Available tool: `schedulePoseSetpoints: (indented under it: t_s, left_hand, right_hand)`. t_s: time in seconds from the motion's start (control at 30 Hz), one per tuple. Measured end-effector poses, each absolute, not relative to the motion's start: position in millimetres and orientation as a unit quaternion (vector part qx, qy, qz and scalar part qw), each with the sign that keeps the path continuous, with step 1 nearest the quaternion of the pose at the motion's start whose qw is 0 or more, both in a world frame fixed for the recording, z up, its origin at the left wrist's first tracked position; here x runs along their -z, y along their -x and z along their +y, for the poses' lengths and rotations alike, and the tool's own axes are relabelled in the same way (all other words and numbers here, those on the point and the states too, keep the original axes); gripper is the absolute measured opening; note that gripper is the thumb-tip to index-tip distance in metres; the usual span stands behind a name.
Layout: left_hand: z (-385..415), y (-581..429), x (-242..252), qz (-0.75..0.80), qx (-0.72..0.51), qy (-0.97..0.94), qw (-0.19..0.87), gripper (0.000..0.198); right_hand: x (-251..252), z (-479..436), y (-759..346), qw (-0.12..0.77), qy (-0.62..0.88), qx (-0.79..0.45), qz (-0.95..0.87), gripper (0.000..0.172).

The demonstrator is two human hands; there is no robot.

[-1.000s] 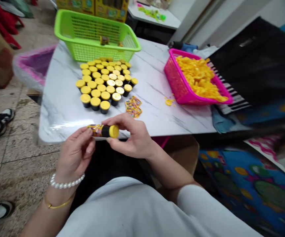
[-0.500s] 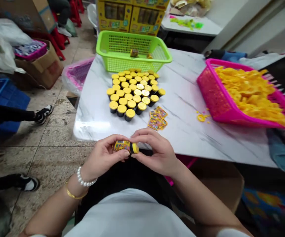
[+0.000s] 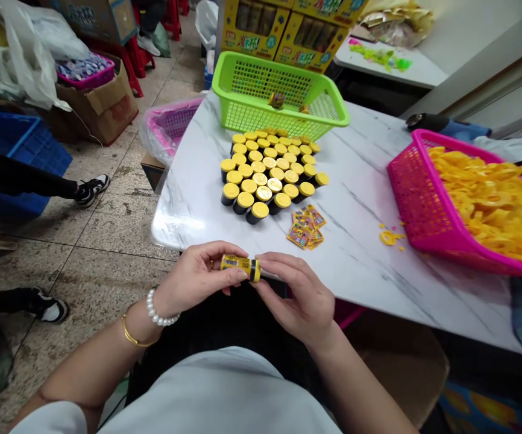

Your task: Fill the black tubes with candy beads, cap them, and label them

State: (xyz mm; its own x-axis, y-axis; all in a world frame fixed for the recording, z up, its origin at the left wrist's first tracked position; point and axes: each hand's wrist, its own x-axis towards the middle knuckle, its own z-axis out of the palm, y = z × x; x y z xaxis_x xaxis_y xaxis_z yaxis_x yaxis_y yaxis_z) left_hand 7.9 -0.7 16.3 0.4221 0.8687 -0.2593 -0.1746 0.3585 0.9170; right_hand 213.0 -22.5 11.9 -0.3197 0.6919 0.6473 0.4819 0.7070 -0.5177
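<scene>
At my six o'clock, the left hand [image 3: 200,274] pinches a labelled tube [image 3: 234,263] sideways, likely steadying it, while the right hand [image 3: 298,292] pinches its yellow cap [image 3: 257,270]. At twelve, yellow-capped jars [image 3: 269,163] stand bunched, presumably for easy reach.

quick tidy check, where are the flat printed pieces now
In the head view, the flat printed pieces lie piled on the table, at the near right corner of the yellow-capped tubes, beyond the right hand.

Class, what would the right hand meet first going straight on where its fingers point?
Probably the yellow cap of the labelled tube held in the left hand; any gap is hard to judge.
</scene>
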Motion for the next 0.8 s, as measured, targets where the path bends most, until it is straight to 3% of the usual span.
schedulePoseSetpoints:
  t_s: [0.4,0.5,0.67,0.8]
  left_hand:
    - [-3.5,-17.0,-13.2,0.338,-0.412,-0.466,0.706,0.024]
    - [-4.5,-17.3,-9.9,0.344,-0.426,-0.524,0.653,0.022]
    - [-4.4,-15.9,-8.3,0.317,-0.433,-0.665,0.519,0.020]
    - [-2.2,-12.0,-12.5,0.351,-0.398,-0.664,0.527,0.039]
  right_hand:
    - [-22.7,-24.0,-212.8,0.460,0.385,-0.129,-0.790,0.034]
    - [-19.5,-26.9,-215.1,0.460,0.394,-0.156,-0.780,0.034]
    - [-8.9,-32.9,-211.0,0.469,0.460,-0.378,-0.653,0.025]
    - [-8.8,-30.3,-209.9,0.498,0.460,-0.457,-0.576,0.025]
